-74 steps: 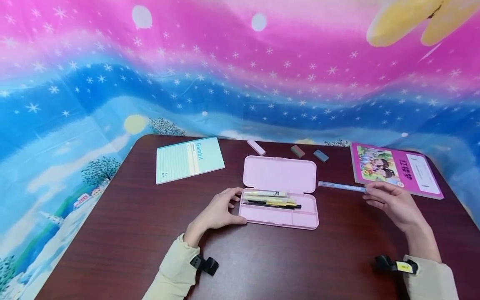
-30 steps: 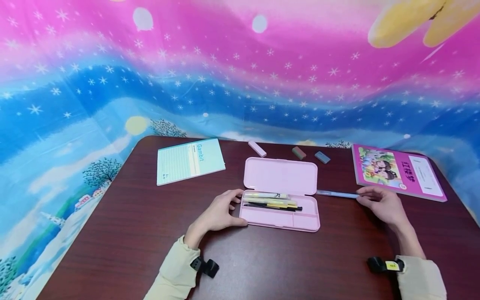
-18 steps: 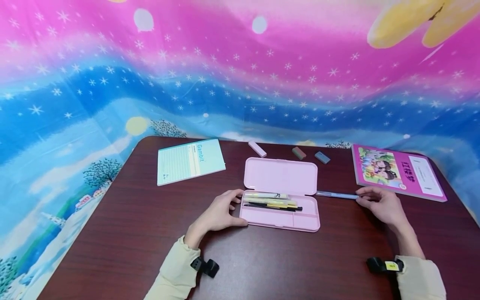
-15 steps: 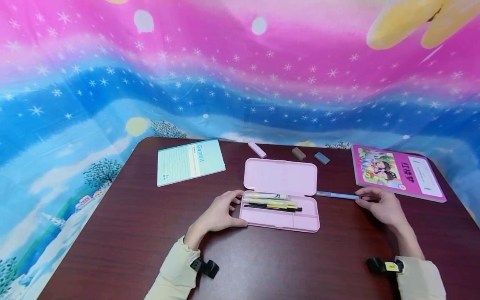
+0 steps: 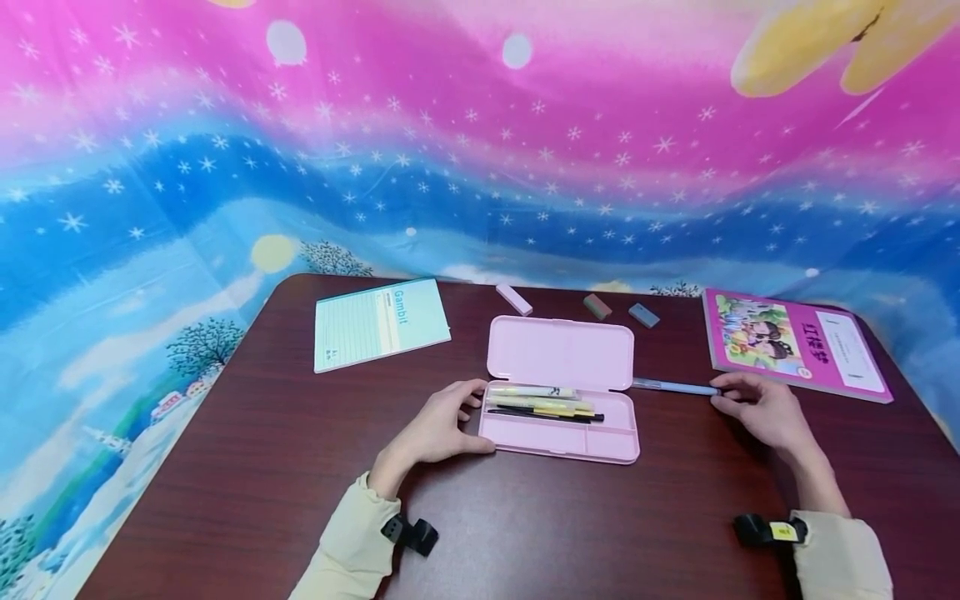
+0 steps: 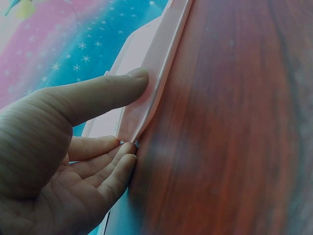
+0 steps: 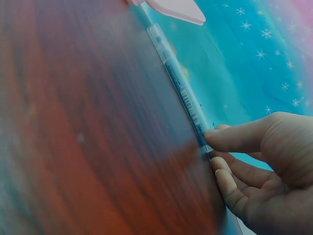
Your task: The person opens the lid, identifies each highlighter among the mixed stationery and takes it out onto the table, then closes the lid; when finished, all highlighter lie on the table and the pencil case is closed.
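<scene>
A pink pencil case (image 5: pixel 551 450) lies open on the dark wooden table, its lid (image 5: pixel 560 353) folded back. Several pens (image 5: pixel 543 403), yellow, clear and black, lie in its rear compartment. My left hand (image 5: pixel 431 427) grips the case's left end, thumb on the front wall and fingers at the far corner; the left wrist view shows this thumb (image 6: pixel 107 95) against the pink side. Off the case's right side, my right hand (image 5: pixel 765 412) pinches the right end of a light blue gel pen (image 5: pixel 678 387) with a clear cap. This pen (image 7: pixel 183 93) is low over the tabletop; contact is unclear.
Behind the case lie a pink eraser-like block (image 5: pixel 514 299), a red-and-green eraser (image 5: pixel 597 307) and a blue-grey eraser (image 5: pixel 643 315). A mint notebook (image 5: pixel 381 325) is at back left, a pink book (image 5: pixel 795 343) at back right, near my right hand. A patterned cloth (image 5: pixel 480 150) hangs behind.
Since the oldest frame, my right hand has brought the pen toward the person and left, level with the case's hinge. Over the last second it stays almost still. My left hand keeps its grip.
</scene>
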`<state>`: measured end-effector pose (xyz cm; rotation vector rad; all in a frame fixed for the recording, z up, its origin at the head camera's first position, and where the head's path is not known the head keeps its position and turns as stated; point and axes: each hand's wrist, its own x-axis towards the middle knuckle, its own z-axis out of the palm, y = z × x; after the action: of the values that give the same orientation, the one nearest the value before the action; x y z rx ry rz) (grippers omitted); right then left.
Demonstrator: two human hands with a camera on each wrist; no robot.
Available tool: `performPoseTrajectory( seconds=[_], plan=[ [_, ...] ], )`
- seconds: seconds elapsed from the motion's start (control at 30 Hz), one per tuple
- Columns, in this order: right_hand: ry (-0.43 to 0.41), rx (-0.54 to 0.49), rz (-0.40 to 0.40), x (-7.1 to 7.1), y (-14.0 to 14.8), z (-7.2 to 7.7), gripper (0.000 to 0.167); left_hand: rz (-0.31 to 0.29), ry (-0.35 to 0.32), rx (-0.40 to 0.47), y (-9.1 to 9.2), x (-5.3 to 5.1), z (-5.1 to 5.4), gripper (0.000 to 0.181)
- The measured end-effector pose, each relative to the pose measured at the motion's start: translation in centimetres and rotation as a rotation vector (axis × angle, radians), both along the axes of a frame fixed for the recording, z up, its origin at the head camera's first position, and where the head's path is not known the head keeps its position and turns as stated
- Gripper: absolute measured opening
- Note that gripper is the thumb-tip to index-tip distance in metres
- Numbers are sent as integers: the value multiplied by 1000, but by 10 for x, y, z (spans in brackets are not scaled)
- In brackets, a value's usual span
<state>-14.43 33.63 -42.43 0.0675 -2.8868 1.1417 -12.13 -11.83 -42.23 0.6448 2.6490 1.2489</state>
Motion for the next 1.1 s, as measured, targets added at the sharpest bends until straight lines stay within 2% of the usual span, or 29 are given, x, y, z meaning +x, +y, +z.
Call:
performPoseTrajectory(
  seconds=[0.13,0.27,0.37,0.53,0.67,0.87,1.1],
  plan=[
    [21,-63,3,2,1,4,31,0,-9,-5,1,0,1,75],
    [112,-170,5,4,-3,11,30,-2,0,-2,2,-1,1,76],
    [152,-239,34,7,-12,22,30,3,-1,-2,1,-1,1,76],
    [147,-339,104,10,-33,47,31,1,-3,-3,1,-1,0,77],
    [139,-432,171,7,-54,60,28,-2,7,-10,0,-2,-1,77],
    [85,-575,269,-4,-87,60,19,-3,9,-14,-1,-3,1,77],
    [41,-532,329,-10,-123,54,27,-1,4,-11,0,-1,1,77]
  ],
)
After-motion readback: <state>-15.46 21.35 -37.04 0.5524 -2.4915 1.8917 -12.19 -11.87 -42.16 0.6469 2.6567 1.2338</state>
